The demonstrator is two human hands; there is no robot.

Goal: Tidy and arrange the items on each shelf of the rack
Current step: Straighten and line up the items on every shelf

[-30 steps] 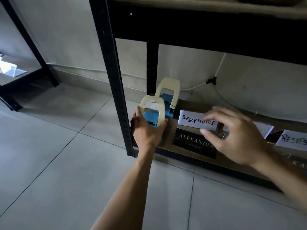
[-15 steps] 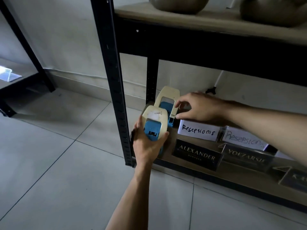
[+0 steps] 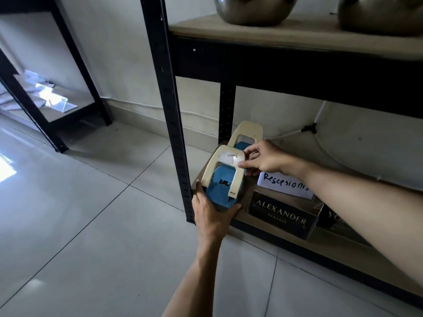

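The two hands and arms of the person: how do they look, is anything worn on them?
The left hand and the right hand are bare: no gloves, no rings or watch visible. Both forearms are bare too, with no sleeve in view. Each shows as one long forearm reaching in from the frame edge.

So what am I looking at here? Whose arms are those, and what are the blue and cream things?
There is no machine here. A person wears a camera on their head, so you see their own two arms reaching out, with the lowest shelf of a black rack before them. The left hand grips the base of the near hole punch, a blue and cream tool for paper. The right hand pinches that punch's cream handle near a white label. A second hole punch stands behind. Beside them stand a white card with handwriting and a dark nameplate reading ALEXANDER. Shiny metal bowls sit on the shelf above.
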